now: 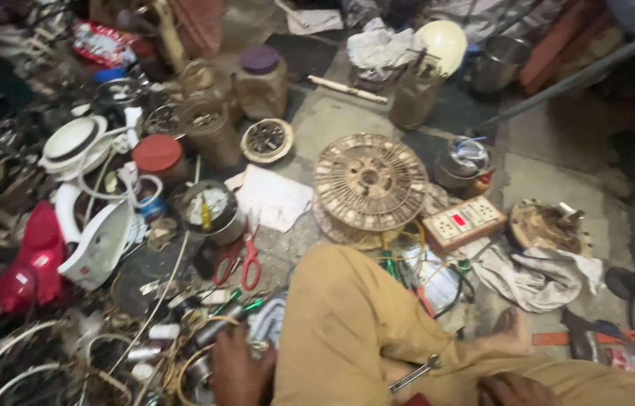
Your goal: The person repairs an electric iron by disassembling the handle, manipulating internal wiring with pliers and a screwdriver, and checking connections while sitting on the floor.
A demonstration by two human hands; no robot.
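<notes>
Mustard-yellow trousers (347, 323), bare foot (509, 331), ring on left hand (238, 368)

One view only, head-worn, tilted steeply down and forward over the seated person's own lap. Bent knee in tan trousers (347, 331) fills the bottom centre, very near the lens; left hand (238, 368) and right hand (513, 389) cut by the lower edge. Floor clutter spreads ahead: round slotted metal core (368, 180) mid-frame, red-handled scissors (241, 259) nearer, jars (260, 79) farther up. Top edge reaches only more floor and junk, no horizon. Slight motion blur throughout.
</notes>
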